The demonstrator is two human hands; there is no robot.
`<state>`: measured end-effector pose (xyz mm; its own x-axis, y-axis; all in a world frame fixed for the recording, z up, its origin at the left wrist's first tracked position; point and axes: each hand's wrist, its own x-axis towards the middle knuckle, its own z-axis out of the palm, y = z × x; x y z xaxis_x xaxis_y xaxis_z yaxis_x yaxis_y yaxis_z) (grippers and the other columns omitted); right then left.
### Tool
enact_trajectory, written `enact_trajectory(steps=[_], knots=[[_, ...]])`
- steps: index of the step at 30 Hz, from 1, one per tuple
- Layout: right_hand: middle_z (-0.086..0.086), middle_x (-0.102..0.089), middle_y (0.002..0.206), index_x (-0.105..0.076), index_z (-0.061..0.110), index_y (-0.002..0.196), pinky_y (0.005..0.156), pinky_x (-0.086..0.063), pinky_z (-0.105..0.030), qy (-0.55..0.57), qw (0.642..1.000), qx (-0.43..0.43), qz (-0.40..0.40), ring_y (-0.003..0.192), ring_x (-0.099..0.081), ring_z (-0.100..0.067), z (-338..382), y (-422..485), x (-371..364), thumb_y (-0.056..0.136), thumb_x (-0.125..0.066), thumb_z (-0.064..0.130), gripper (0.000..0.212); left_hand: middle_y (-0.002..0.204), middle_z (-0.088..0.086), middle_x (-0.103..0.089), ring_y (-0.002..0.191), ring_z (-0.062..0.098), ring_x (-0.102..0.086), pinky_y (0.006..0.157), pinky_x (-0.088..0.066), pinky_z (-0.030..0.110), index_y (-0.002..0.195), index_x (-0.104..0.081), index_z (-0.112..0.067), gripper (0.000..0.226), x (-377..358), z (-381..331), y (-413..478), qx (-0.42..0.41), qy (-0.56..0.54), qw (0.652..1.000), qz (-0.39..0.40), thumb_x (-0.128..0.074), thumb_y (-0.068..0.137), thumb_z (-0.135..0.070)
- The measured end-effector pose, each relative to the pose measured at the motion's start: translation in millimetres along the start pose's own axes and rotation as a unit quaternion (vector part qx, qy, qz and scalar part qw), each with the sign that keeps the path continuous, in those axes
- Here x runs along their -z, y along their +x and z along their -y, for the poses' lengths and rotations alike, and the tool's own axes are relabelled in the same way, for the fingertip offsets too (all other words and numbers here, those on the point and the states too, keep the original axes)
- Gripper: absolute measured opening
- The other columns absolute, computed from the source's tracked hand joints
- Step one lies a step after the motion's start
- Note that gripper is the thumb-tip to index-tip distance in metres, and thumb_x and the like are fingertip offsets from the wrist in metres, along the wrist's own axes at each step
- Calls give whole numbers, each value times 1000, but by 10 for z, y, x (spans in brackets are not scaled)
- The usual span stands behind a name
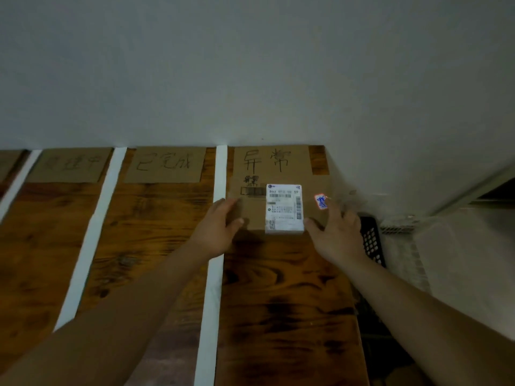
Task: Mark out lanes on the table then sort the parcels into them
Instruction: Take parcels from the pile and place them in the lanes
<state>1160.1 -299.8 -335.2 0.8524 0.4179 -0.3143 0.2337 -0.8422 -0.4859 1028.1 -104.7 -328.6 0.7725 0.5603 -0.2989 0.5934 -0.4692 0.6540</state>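
A brown cardboard parcel (pixel 255 207) with a white shipping label (pixel 284 208) and a small red sticker (pixel 320 201) lies in the rightmost lane of the wooden table (pixel 278 302), just below a cardboard sign (pixel 271 160) with handwritten characters. My left hand (pixel 220 227) touches the parcel's left side with relaxed fingers. My right hand (pixel 337 232) rests at its right side, fingers spread. White tape strips (pixel 214 274) mark the lanes.
Two more cardboard signs (pixel 164 164) (pixel 69 164) lie at the far ends of the lanes to the left, against the grey wall. A black perforated crate (pixel 372 240) stands off the table's right edge. Another tape strip (pixel 92 238) runs further left.
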Motion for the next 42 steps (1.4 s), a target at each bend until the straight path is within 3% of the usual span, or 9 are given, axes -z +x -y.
enact_trajectory(steps=[3,5,8,16,19,27,38,42], knots=[[-16,-21,149,-26,24,141,113,-24,-51,-32,997,67,-25,139,-18,-35,314,-61,124,88,-46,60,67,145,-10,-31,136,18,-33,107,-36,37,147,-26,-28,59,485,74,-117,14,24,999,-16,-51,95,-34],[-13,-24,149,-30,25,142,113,-25,-49,-43,989,138,-17,138,-20,-32,710,-149,162,89,-44,61,64,154,-4,-23,142,20,-25,114,-27,39,149,-22,-27,64,883,303,-287,34,71,996,-36,-51,94,-40],[-8,-23,152,-32,24,145,112,-25,-44,-52,973,223,14,140,-21,-29,1441,-387,105,91,-43,59,65,158,-1,-15,143,22,-21,115,-26,38,151,-14,-30,73,1497,777,-668,83,100,990,-51,-53,92,-44],[-11,-32,148,-35,22,145,110,-28,-42,-148,916,358,99,137,-27,-31,3298,-1406,-758,92,-39,60,65,158,5,-14,144,24,-18,114,-25,36,151,-17,-24,73,3014,2178,-2156,195,118,962,-149,-56,91,-40],[-10,-34,147,-36,22,144,108,-33,-41,-158,902,382,127,135,-32,-29,3913,-1901,-1249,91,-41,61,66,158,5,-16,145,22,-17,115,-23,36,151,-17,-22,73,3495,2777,-2743,221,120,955,-160,-55,92,-40],[-5,-41,142,-40,26,142,102,-39,-38,-178,872,421,176,128,-42,-26,5123,-2828,-2295,89,-49,59,63,156,5,-21,139,26,-30,110,-35,40,149,-22,-27,71,4447,4010,-3760,278,-6,936,-217,-60,90,-36],[-6,-36,151,-36,21,145,100,-41,-34,-150,864,428,219,128,-45,-25,6779,-2520,-3426,92,-48,55,64,157,6,-17,144,25,-18,115,-25,41,149,-23,-22,68,5463,5163,-3477,294,-19,927,-231,-58,92,-32],[-6,-49,138,-45,17,137,96,-43,-32,-120,847,440,272,116,-52,-21,7435,-2467,-3797,97,-47,43,48,156,7,-22,142,26,-25,114,-27,38,149,-23,-21,66,5953,5579,-3410,336,-10,913,-230,-56,93,-35]])
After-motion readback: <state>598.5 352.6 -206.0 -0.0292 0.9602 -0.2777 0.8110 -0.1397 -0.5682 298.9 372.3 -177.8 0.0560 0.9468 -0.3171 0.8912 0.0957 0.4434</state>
